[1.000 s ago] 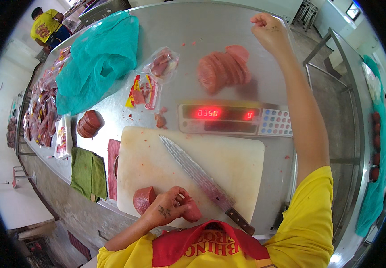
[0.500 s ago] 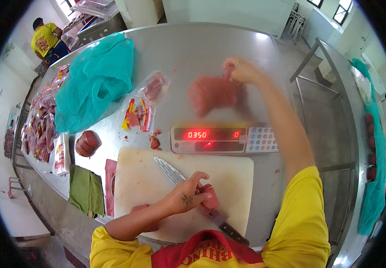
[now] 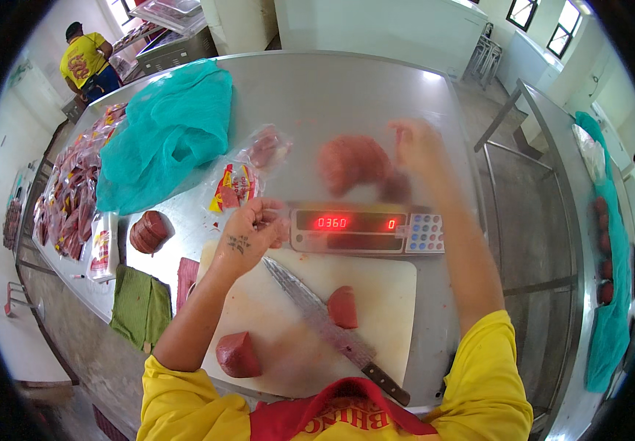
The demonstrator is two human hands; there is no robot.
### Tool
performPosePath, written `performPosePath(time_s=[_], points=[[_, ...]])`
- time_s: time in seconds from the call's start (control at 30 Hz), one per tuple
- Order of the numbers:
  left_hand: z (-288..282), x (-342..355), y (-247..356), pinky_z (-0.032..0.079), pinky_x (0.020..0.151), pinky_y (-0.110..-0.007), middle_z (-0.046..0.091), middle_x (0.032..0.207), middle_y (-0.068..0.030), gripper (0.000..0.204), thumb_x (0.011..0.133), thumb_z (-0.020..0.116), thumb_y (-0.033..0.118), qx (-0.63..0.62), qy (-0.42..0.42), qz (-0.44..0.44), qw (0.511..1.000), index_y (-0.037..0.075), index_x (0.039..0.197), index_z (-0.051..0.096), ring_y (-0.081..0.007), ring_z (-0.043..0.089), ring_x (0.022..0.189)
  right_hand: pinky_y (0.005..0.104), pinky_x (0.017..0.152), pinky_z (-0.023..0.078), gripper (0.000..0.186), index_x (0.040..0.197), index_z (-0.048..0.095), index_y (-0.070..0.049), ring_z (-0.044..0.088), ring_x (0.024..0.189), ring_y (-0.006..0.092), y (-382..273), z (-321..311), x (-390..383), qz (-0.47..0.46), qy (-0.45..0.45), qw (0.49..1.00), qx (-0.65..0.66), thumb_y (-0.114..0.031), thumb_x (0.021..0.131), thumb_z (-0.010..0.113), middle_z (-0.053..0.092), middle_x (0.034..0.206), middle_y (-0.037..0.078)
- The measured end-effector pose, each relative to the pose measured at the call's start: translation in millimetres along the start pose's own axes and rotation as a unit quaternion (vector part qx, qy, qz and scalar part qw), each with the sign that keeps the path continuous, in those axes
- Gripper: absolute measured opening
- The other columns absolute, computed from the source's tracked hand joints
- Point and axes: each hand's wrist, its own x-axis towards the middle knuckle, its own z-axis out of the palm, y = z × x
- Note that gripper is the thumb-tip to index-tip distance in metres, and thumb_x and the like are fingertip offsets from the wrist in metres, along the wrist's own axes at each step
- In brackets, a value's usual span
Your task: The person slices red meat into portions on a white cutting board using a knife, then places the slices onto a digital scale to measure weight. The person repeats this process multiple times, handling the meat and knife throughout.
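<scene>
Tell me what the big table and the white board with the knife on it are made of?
The table looks like stainless steel: grey, smooth, with soft glare from the light. The cutting board looks like white plastic, matte and stained pink, though that is less certain. The knife has a shiny metal blade and a dark handle.

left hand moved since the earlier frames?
Yes. The left hand has left the near edge of the white cutting board and gone up to the scale with the red display.
</scene>
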Motion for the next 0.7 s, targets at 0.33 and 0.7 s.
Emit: performPosePath(time_s=[0.33,0.7], points=[[-14,9,-10,0.053,0.063,-0.025,0.062,0.090,-0.0073,0.031,0.087,0.064,0.015,-0.008,0.055,0.031,0.998,-0.001,0.112,0.054,-0.0133,0.063,0.076,0.0408,0.082,0.049,0.040,0.108,0.062,-0.003,0.064,0.096,0.0322,-14,38,34,0.123,-0.177,0.976,0.040,-0.038,0.088,0.054,0.064,0.101,0.023],[-57,-56,-25,0.055,0.062,-0.028,0.063,0.089,-0.0109,0.032,0.086,0.066,0.016,-0.066,0.097,0.025,0.993,-0.004,0.109,0.056,-0.0174,0.065,0.072,0.0563,0.093,0.038,0.073,0.118,0.049,-0.010,0.045,0.117,0.0408,-76,64,-31,0.121,-0.087,0.979,-0.141,-0.047,0.060,0.073,0.047,0.121,0.024]])
